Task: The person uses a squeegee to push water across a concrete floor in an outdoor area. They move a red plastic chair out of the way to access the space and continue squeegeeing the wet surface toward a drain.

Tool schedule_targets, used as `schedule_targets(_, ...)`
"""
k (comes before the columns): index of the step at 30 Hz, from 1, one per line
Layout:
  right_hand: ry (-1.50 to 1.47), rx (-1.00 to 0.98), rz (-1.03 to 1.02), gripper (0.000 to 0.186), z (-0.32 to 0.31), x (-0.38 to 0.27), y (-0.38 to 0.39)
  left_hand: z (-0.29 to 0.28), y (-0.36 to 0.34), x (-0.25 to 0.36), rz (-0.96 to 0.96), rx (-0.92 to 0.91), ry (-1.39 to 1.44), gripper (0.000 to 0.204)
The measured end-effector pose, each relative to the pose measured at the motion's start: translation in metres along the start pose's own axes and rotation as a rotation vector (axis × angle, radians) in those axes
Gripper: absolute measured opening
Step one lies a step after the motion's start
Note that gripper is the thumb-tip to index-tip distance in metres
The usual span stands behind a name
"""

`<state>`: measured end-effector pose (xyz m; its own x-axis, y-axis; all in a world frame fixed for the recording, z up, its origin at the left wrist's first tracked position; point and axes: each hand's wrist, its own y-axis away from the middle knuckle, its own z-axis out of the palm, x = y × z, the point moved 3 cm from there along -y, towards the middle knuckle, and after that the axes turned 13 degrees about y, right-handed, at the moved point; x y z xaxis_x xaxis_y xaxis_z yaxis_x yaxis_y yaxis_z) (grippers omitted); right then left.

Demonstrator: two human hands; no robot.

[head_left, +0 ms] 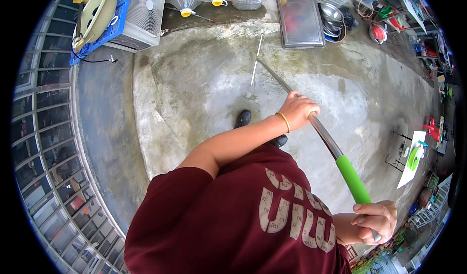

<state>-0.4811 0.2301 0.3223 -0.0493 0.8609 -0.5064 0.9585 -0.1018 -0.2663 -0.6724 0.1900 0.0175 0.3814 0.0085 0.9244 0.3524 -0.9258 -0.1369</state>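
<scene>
A long-handled floor squeegee [325, 135] slants across the concrete floor, its metal pole running from the upper middle to the lower right. Its thin white blade [253, 72] lies on the floor at the far end. My left hand [297, 110], with a yellow bangle at the wrist, is closed round the middle of the pole. At the near end, my right hand [375, 223] wraps round the butt of the handle, just below the green grip [353, 180]. My dark shoes [242, 118] show partly under my left arm.
A grey lidded box [302, 26] and metal bowls [332, 14] stand beyond the blade to the right. Clear jugs with yellow caps [187, 12] line the far edge. An outdoor fan unit [144, 11] stands far left, a white board [407, 173] right. Barred windows [51, 118] run along the left.
</scene>
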Motion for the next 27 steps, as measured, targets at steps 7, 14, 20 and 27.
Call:
schedule_targets(7,-0.319,0.138,0.419,0.019,0.109,0.047,-0.016,-0.064,0.005,-0.107,-0.276,-0.037,-0.201,0.016)
schedule_targets(14,-0.280,0.286,0.600,0.025,0.064,0.036,0.048,0.019,-0.021,-0.068,-0.230,-0.330,-0.106,0.023)
schedule_targets(20,-0.237,0.405,0.463,0.037,0.006,0.029,0.106,0.075,-0.026,-0.006,-0.057,-0.395,-0.081,0.018)
schedule_targets(27,-0.435,0.420,0.189,0.051,0.013,0.073,0.100,0.023,0.052,0.000,-0.020,-0.073,0.090,0.024)
